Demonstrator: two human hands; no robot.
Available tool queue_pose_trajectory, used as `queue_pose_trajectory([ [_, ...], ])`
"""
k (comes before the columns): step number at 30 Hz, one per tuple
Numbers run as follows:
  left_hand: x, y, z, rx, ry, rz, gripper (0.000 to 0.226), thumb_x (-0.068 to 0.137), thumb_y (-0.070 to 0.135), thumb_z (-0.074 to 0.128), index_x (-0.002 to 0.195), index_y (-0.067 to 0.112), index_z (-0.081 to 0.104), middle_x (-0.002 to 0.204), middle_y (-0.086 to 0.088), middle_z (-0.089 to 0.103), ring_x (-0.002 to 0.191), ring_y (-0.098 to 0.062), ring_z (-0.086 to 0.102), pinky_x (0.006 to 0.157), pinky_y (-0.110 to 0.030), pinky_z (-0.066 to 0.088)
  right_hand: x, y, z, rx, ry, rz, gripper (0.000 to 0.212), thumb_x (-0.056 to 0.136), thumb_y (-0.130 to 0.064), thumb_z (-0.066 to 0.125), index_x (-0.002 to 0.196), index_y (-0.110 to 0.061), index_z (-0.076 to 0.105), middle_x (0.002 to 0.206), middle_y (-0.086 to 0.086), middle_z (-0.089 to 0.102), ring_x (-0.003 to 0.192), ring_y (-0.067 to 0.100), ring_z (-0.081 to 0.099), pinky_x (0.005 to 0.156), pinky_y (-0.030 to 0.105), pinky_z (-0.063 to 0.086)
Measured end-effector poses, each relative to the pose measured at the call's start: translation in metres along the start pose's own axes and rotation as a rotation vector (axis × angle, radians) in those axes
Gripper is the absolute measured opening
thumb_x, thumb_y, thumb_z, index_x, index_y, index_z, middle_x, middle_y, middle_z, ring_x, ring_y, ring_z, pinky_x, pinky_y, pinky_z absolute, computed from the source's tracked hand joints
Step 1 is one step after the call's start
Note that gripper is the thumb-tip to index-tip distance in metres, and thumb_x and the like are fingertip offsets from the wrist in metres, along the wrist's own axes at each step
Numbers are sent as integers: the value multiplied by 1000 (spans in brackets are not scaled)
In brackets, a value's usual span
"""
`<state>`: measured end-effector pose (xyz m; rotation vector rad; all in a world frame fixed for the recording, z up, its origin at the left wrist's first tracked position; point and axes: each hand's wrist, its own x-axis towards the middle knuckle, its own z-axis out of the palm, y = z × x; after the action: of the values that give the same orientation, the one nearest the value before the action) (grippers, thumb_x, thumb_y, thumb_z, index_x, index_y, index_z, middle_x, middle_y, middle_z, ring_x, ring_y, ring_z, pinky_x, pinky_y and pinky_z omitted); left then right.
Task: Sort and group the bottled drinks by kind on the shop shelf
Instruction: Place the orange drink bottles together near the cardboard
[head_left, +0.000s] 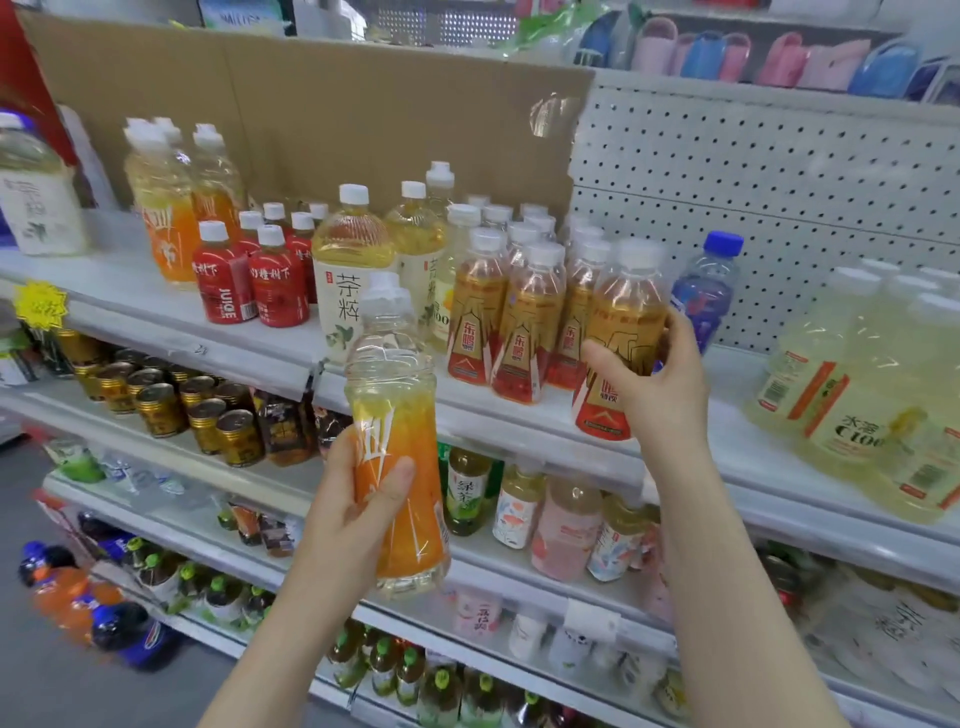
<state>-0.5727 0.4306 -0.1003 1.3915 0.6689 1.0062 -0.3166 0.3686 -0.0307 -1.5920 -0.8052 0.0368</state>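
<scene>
Pale C100 bottles at right are blurred.

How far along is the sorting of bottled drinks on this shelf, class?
Done: small red-label juice bottles stand grouped, as do gold-and-red-label drink bottles. In hand: the left hand grips a tall orange-label bottle off the shelf; the right hand holds a gold-and-red bottle at its group's edge. Left: matching tall orange-label bottles stand far left, and a blue-capped bottle stands alone.
</scene>
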Motion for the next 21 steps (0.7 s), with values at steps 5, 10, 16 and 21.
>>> queue_pose_trajectory([
  [5, 22, 1, -9, 47, -4, -1, 38, 86, 39, 58, 122, 48, 47, 108, 27, 67, 101, 0, 67, 81, -28, 56, 26, 21, 28, -12, -17, 52, 71, 84, -28, 81, 145, -28, 43, 129, -10, 60, 112, 7, 57, 97, 30, 47],
  [10, 44, -7, -15, 66, 13, 4, 38, 89, 51, 62, 123, 52, 45, 112, 30, 65, 103, 2, 66, 79, -25, 56, 33, 29, 40, -77, -39, 44, 72, 86, -29, 79, 147, -25, 39, 134, -6, 59, 114, 10, 56, 94, 29, 45],
  [16, 63, -14, -17, 42, 7, 2, 38, 88, 54, 62, 120, 55, 42, 112, 35, 63, 104, 4, 65, 78, -24, 55, 31, 17, 40, -253, 127, -45, 85, 85, -36, 78, 153, -23, 28, 150, -1, 45, 133, 12, 45, 111, 37, 38],
  [21, 74, -21, -26, 50, -34, 32, 61, 72, 61, 63, 128, 51, 41, 118, 30, 63, 107, 1, 65, 86, -25, 58, 9, -29, 76, -257, 208, -461, 42, 94, -27, 67, 133, -15, 53, 124, -4, 55, 114, 18, 56, 98, 32, 45],
])
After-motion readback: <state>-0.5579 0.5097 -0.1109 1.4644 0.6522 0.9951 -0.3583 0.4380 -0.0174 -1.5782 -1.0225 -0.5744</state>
